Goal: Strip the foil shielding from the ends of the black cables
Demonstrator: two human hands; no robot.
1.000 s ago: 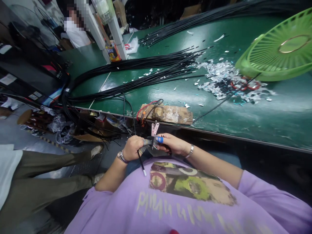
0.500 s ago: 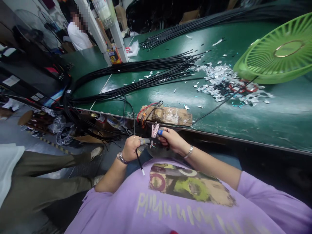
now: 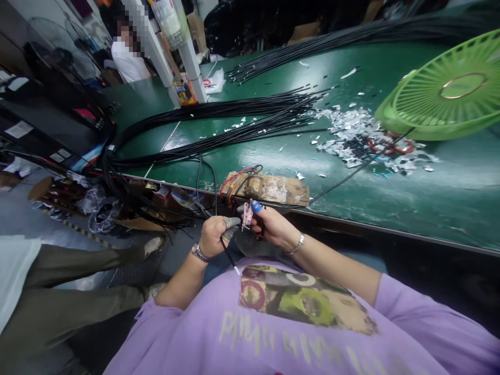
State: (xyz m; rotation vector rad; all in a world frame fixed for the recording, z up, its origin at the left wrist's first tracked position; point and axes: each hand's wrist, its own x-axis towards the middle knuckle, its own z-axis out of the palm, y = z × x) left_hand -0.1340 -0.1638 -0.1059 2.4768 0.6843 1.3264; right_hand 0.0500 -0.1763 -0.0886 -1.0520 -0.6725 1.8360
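With your left hand (image 3: 212, 237) gripping the cable (image 3: 228, 251) and right hand (image 3: 276, 227) the tool (image 3: 247, 213), meet the wires (image 3: 246, 227) squarely.

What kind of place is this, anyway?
Probably a small cable workshop or factory: bundles of black cables lie on a long green bench, scraps are heaped beside them, and the left hand holds a cable with thin coloured wires at its end.
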